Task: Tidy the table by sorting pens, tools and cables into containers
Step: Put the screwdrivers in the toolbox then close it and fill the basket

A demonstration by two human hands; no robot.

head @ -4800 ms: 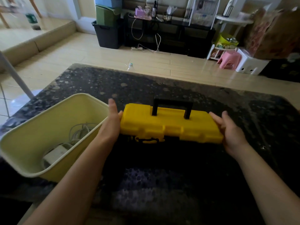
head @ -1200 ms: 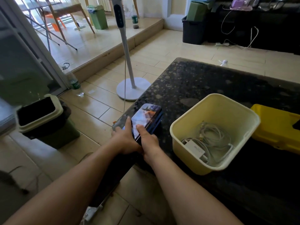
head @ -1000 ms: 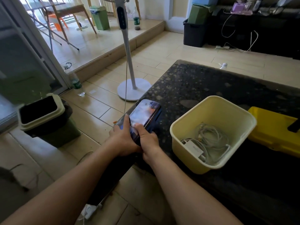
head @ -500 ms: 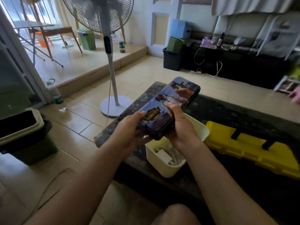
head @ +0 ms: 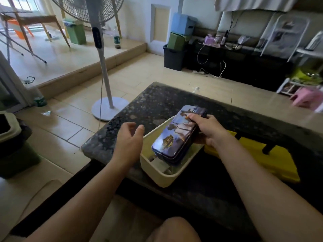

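Observation:
My right hand (head: 208, 130) grips a dark blue printed tin case (head: 176, 135) by its far end and holds it tilted over the cream plastic bin (head: 163, 177). The case hides most of the bin's inside; a white charger shows under it. My left hand (head: 129, 142) hovers open to the left of the bin, holding nothing. A closed yellow toolbox (head: 258, 159) with a black handle lies on the dark speckled table (head: 162, 102) to the right of the bin.
A standing fan (head: 108, 109) stands on the tiled floor left of the table. A green waste bin (head: 10, 142) sits at far left. My knee (head: 174, 229) shows at the bottom. Shelves, boxes and a pink stool line the far wall.
My left hand has let go of the tin case and moved left. My right hand alone has lowered the case over the cream bin.

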